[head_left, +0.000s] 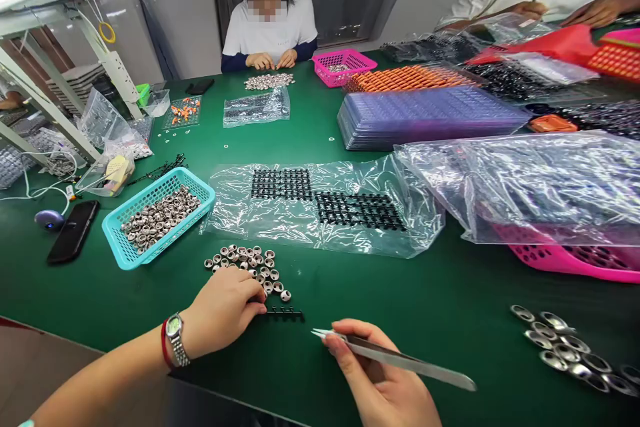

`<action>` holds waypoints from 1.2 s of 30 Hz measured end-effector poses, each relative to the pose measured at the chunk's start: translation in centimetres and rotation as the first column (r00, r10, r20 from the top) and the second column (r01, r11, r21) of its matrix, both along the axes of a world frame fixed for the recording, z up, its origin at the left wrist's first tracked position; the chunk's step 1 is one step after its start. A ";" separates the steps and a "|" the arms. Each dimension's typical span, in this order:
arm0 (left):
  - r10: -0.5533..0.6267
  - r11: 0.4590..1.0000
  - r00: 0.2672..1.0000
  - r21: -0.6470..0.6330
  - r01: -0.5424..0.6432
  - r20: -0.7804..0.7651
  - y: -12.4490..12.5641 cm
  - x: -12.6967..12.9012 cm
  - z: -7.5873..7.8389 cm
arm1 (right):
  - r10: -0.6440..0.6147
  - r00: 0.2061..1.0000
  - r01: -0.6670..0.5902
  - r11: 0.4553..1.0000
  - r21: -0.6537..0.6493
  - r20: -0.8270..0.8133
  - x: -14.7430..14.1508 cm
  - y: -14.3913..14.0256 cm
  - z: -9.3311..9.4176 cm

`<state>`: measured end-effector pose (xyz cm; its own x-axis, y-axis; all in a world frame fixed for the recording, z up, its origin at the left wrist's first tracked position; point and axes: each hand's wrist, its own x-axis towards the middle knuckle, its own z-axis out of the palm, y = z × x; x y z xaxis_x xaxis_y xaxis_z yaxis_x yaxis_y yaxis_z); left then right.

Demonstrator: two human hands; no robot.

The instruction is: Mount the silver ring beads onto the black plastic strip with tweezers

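A small black plastic strip (284, 313) lies flat on the green table near its front edge, a thin bar with short pegs standing along its upper side. Its left end is touched by the fingertips of the left hand (225, 310).

Just behind the strip lies a loose heap of small silver metal rings (247, 265), round and shiny with dark holes, spread in a single layer and trailing toward the strip; the nearest rings lie just beside the fingers.

A pair of slim silver tweezers (395, 359) is held in the right hand (385, 383), lying almost level above the front edge, its closed pointed tip aimed left, near the strip's right end but apart from it.
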<state>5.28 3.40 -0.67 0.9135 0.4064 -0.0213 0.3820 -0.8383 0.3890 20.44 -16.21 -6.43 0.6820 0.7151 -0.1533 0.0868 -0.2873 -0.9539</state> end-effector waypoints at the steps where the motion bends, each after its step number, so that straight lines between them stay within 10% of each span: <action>1: 0.004 1.000 1.000 -0.006 -0.004 0.006 -0.1 0.0 0.1 | 0.026 1.000 -0.026 0.999 0.020 0.009 -0.1 0.4 0.2; 18: 0.180 0.965 0.941 -0.239 -0.112 0.286 -7.0 -3.0 -2.0 | 0.015 0.951 -0.061 0.988 0.140 0.310 -0.6 2.9 0.4; 36: 0.190 0.960 0.933 -0.258 -0.111 0.306 -7.7 -2.9 -2.8 | -0.034 0.924 -0.019 0.991 0.135 0.380 -0.7 3.0 0.2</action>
